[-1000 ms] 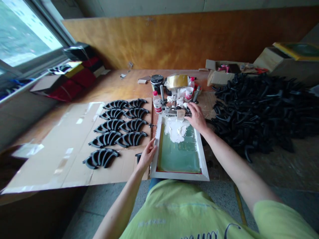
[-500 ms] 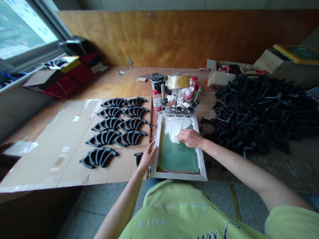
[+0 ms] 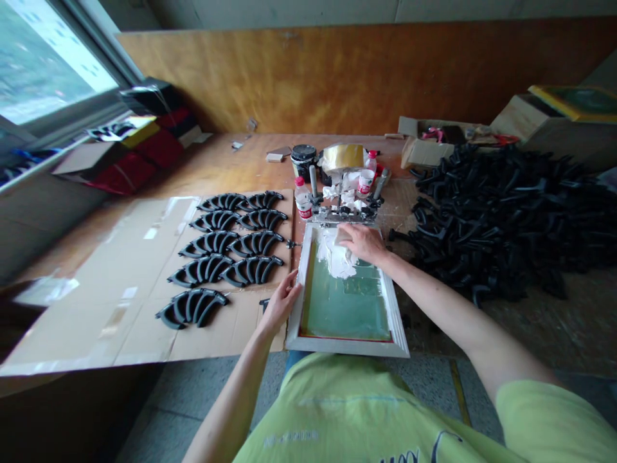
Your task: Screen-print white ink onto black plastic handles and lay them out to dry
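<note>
"One framed screen point(image 3: 347, 315): where does it sit?"

"Lower centre of the picture, white paste point(image 3: 340, 265) lying over its upper part. Spreading that paste looks like the step in hand; I'd judge the next move calls for a firm, even pull across the mesh."

"And the right hand point(image 3: 364, 243)?"

"Palm down over the paste, forearm slanting in from lower right, fingers closed on a pale piece point(image 3: 343, 235), probably a scraper."

"Left hand point(image 3: 283, 301)?"

"Against the screen's left rim; I can't tell whether its fingers grip or rest."

"Farther out?"

"Fanned black parts point(image 3: 193, 307) at left, a black heap point(image 3: 506, 218) at right."
</note>
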Action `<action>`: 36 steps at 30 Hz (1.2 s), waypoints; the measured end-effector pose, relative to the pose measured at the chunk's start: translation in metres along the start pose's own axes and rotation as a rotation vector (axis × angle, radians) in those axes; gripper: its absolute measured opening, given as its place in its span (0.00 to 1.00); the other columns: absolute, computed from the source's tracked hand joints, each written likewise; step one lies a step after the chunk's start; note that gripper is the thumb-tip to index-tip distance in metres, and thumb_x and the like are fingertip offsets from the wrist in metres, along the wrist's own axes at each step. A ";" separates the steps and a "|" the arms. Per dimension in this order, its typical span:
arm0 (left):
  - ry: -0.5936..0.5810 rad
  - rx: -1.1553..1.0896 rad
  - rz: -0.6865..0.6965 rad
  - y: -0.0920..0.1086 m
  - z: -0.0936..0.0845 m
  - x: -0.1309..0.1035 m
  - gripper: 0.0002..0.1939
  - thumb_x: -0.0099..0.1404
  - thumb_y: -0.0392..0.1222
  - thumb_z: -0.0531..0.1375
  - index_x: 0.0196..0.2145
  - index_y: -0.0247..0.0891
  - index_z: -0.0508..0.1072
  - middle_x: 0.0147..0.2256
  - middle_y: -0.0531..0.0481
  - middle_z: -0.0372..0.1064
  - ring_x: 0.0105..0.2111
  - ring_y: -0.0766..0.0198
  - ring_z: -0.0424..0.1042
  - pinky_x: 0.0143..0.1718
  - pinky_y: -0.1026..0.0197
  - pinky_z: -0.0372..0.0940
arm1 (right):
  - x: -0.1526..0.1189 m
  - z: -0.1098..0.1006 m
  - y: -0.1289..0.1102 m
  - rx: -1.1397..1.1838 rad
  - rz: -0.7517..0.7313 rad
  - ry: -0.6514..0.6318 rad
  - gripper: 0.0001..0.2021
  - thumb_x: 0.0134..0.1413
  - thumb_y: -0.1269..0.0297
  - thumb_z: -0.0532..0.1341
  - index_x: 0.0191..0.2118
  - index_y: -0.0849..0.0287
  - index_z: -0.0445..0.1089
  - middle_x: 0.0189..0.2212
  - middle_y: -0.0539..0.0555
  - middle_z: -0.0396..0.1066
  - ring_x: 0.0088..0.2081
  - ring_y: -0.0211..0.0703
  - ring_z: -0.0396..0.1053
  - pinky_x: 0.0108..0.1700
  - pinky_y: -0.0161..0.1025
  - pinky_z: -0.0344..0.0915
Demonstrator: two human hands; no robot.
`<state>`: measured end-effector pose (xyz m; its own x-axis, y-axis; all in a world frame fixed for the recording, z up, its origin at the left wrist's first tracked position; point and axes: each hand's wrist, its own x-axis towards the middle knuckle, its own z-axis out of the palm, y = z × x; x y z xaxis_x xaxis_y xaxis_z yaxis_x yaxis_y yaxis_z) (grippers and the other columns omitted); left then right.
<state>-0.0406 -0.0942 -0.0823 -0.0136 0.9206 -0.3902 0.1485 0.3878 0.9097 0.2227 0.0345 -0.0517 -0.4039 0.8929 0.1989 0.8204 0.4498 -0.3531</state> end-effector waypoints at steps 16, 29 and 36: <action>0.208 -0.478 0.265 0.121 0.044 0.035 0.30 0.63 0.67 0.51 0.45 0.37 0.69 0.33 0.46 0.74 0.31 0.66 0.74 0.28 0.68 0.66 | -0.070 0.048 0.069 0.128 0.167 -0.003 0.24 0.53 0.59 0.65 0.55 0.56 0.67 0.45 0.58 0.73 0.47 0.50 0.68 0.49 0.46 0.63; 0.032 -0.206 -0.203 -0.007 0.044 -0.018 0.29 0.56 0.66 0.60 0.38 0.35 0.68 0.30 0.46 0.75 0.25 0.63 0.73 0.27 0.63 0.67 | -0.112 0.042 -0.012 0.139 -0.146 0.041 0.11 0.66 0.64 0.54 0.38 0.57 0.74 0.36 0.55 0.73 0.42 0.45 0.66 0.49 0.42 0.63; 0.085 -0.024 -0.083 0.001 0.016 -0.037 0.27 0.57 0.66 0.59 0.35 0.37 0.69 0.24 0.50 0.73 0.22 0.64 0.69 0.24 0.64 0.65 | -0.144 0.056 0.146 -0.157 0.351 -0.137 0.17 0.58 0.67 0.56 0.52 0.59 0.73 0.51 0.64 0.71 0.52 0.56 0.67 0.54 0.51 0.63</action>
<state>-0.0242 -0.1284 -0.0694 -0.1084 0.8857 -0.4514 0.1199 0.4624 0.8785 0.3779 -0.0271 -0.1835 -0.1295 0.9909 -0.0360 0.9657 0.1178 -0.2316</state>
